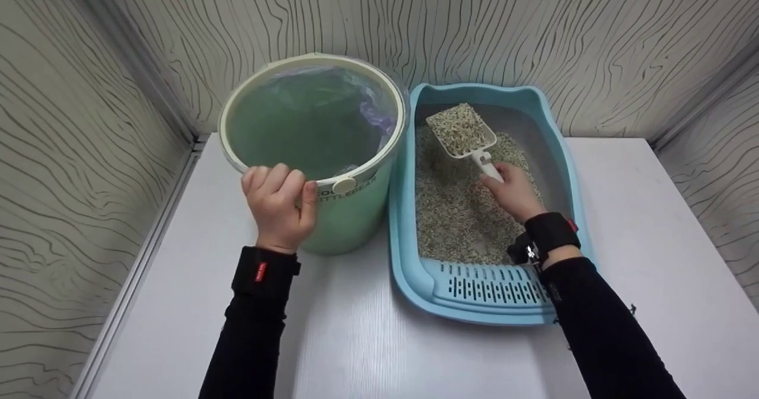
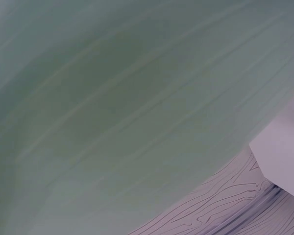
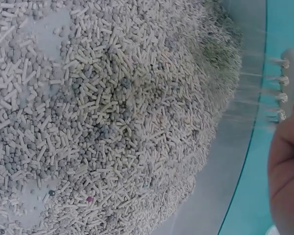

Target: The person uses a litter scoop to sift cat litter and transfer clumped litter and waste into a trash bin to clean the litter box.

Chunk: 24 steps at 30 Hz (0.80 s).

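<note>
My left hand (image 1: 278, 206) grips the front rim of a tall green bin (image 1: 350, 224), fingers curled over its cream edge. A clear, purple-tinted bag lines the bin. The left wrist view shows just the bin's ribbed green wall (image 2: 137, 107), not the hand. My right hand (image 1: 514, 192) holds the white handle of a litter scoop (image 1: 485, 163), heaped with pellet litter, above the blue litter box (image 1: 405, 227). In the right wrist view, the hand (image 3: 288, 171) shows at the right edge, and streaks of litter fall from the scoop's slots (image 3: 289, 78).
Pellet cat litter (image 1: 456, 221) covers much of the box floor, with grey floor bare along the right side. A slotted step (image 1: 492, 286) forms the box's near end. Both containers stand side by side on a white table (image 1: 350, 340), before wood-grain-patterned panels (image 1: 474, 25).
</note>
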Each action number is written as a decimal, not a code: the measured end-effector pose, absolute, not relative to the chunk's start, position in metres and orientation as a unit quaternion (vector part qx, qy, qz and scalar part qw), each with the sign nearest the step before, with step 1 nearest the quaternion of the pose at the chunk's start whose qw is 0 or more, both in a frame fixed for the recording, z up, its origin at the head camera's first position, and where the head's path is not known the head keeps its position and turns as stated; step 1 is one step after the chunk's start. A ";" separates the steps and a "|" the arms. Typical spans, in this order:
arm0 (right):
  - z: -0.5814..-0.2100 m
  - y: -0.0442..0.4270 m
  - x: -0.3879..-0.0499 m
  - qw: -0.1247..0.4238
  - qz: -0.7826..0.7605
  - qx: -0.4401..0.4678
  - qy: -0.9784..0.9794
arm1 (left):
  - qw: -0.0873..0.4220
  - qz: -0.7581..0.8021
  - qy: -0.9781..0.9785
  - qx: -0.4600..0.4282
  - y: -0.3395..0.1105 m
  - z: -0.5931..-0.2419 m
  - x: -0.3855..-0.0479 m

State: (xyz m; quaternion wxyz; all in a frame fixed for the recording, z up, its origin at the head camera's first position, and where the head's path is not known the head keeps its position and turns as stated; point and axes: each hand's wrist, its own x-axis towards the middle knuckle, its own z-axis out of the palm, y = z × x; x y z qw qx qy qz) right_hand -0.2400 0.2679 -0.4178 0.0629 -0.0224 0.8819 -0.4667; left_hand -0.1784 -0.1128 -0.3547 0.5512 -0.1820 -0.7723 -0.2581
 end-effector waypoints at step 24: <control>-0.442 0.270 -0.233 -0.007 -0.461 0.018 0.887 | 0.586 -0.256 -0.746 -0.185 -0.110 -0.357 -0.182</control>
